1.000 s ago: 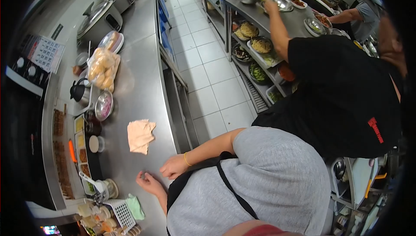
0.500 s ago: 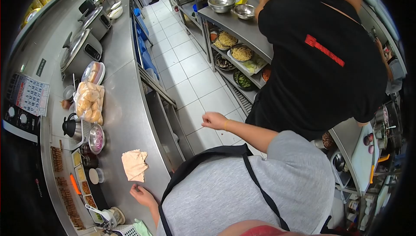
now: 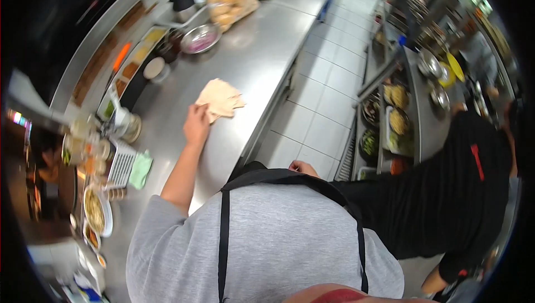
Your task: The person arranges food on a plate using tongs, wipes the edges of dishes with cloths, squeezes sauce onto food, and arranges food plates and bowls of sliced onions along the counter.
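Note:
A peach-coloured cloth [image 3: 222, 98] lies crumpled on the steel counter [image 3: 267, 41]. My left hand [image 3: 196, 125] is at the cloth's near left corner, its fingers closed on the edge. Low beside my apron, over the floor side of the counter, my right hand [image 3: 304, 168] shows only in part. Its fingers are curled in, and I see nothing held in them. Left of the cloth stands a small white-lidded tub [image 3: 156, 70], and beyond it a metal bowl of sliced onion [image 3: 200, 39].
A bag of buns [image 3: 231, 3] sits farther along the counter. Jars, a white basket [image 3: 120, 164] and a green cloth [image 3: 140, 170] are at the left. Across the tiled aisle [image 3: 312, 102], a person in black [image 3: 429, 203] stands close to my right, by a shelved steel table.
My view has swung left. My left hand has reached forward from beside the peach cloth and taken its edge. My right hand has dropped back towards my apron.

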Available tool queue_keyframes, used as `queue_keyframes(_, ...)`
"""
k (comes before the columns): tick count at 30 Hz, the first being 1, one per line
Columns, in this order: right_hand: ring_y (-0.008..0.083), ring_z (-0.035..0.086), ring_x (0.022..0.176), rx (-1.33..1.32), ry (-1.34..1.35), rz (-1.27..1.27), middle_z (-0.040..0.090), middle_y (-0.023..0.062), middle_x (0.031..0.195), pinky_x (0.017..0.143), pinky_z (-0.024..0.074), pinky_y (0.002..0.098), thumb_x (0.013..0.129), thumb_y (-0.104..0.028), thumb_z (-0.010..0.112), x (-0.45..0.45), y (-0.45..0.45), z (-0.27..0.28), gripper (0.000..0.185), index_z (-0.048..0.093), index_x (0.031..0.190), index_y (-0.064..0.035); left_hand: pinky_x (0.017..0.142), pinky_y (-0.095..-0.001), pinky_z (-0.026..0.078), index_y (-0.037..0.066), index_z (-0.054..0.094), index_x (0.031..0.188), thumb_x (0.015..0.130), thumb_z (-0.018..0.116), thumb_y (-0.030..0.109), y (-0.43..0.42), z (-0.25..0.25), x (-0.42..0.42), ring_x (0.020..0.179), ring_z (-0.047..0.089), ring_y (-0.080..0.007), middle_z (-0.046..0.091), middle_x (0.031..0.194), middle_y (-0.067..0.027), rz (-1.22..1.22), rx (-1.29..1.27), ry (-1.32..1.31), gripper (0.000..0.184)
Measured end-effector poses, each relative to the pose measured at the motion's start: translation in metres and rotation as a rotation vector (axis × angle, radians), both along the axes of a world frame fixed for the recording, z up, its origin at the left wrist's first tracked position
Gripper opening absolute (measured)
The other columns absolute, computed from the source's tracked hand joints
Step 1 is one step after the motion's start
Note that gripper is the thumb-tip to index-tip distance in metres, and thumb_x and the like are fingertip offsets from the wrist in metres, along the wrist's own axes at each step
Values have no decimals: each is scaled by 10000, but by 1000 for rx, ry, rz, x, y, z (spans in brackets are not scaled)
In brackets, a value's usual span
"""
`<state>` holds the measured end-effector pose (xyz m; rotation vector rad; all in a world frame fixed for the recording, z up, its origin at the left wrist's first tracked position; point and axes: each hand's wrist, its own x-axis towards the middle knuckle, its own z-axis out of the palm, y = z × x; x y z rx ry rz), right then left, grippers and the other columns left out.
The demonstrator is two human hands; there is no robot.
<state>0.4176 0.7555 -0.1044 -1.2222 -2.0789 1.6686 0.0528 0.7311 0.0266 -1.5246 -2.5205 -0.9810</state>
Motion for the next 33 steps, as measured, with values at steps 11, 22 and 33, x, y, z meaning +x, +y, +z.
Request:
queue_keyframes(11,128,541,623,142,488,-6,546,62,858,521,441,249,796,-215,642,-273,149,176,407,409,1090,-56,768,-386,351,96,599,871,699,534,83,-172,-7,-4,853,493,-275,529,855,-86,51,-49,68,185)
queue_keyframes(22,267,614,513,-263,343,-527,563,233,872,375,520,293,767,-96,623,-448,276,121,524,331,1192,4,782,-372,330,65,529,863,736,478,0,-368,-10,-24,869,471,-255,506,881,-75,687,-185,111,152)
queue_keyframes(33,402,559,894,790,118,-247,591,242,936,777,436,434,779,-134,526,-364,129,159,280,499,1030,-14,785,-369,335,40,530,901,728,485,6,-378,-12,-28,874,491,-260,510,893,-86,611,-87,3,181)
